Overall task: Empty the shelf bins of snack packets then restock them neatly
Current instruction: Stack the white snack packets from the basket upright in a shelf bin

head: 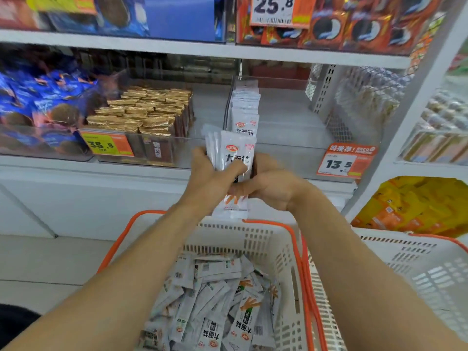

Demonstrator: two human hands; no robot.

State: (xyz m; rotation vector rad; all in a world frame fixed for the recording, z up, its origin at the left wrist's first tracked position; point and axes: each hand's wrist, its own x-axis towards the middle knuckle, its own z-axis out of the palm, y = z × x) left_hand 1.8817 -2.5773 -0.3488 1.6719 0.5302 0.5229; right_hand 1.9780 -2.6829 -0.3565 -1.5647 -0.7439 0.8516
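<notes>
My left hand point(211, 177) and my right hand point(272, 188) both grip an upright stack of white snack packets point(234, 150), held in front of the clear shelf bin point(291, 148). That bin holds one row of the same white packets point(245, 107) standing along its left side; its floor to the right is bare. Below my arms a white basket with orange handles point(286, 249) holds several loose white packets point(217, 300) in a jumble.
A second white basket point(417, 264) stands at the right. Left of the bin are gold-wrapped packets point(141, 110) and blue packets point(38, 97). An orange price tag reading 13.5 point(347, 160) hangs on the bin's front. Yellow packets point(417, 203) fill a lower right bin.
</notes>
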